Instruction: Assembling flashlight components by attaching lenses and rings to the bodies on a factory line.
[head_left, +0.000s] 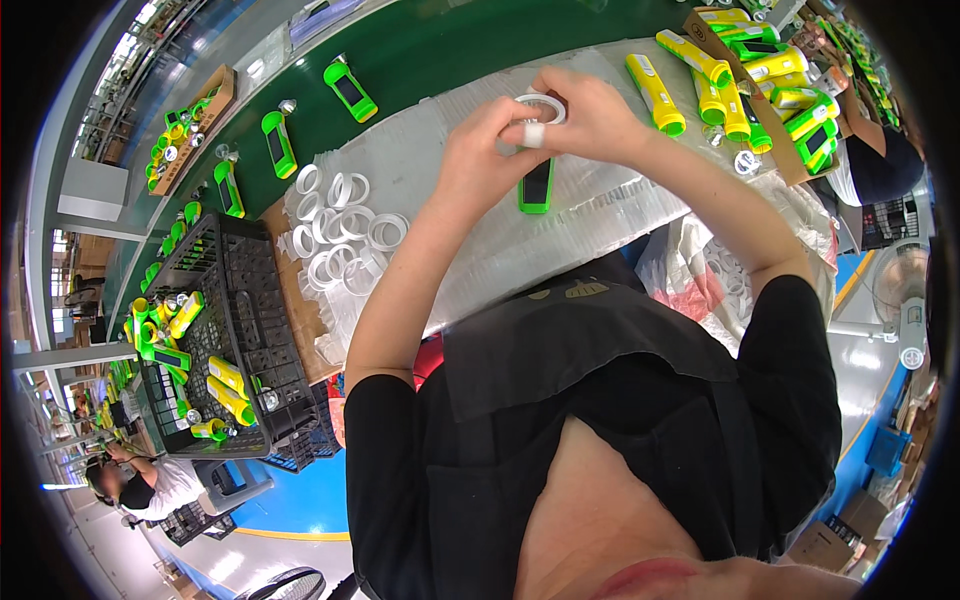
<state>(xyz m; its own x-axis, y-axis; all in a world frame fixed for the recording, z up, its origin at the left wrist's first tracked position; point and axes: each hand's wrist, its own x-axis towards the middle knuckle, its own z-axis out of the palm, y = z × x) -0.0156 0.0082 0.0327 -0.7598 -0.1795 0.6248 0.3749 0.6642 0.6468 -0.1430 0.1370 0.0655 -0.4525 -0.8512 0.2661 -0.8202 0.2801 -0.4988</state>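
In front of me, my left hand (478, 155) and my right hand (597, 118) close together round the head end of a green flashlight (536, 190) with a black panel. A white ring (553, 100) sits at that end, with fingers of both hands against it. The right hand's fingers curl over the ring's far edge; a white band wraps one digit between the hands. The flashlight's handle shows below the hands, its head mostly hidden by them. Left of my left arm, several loose white rings (350, 222) lie in a cluster on the plastic-covered worktop (440, 262).
At right, a cardboard box (712, 48) holds yellow and green flashlights, with more beside it. Green flashlights (278, 145) stand along the green belt (400, 75). A black crate (265, 345) with flashlights is at left; a white sack (690, 262) hangs at right. Other people work on both sides.
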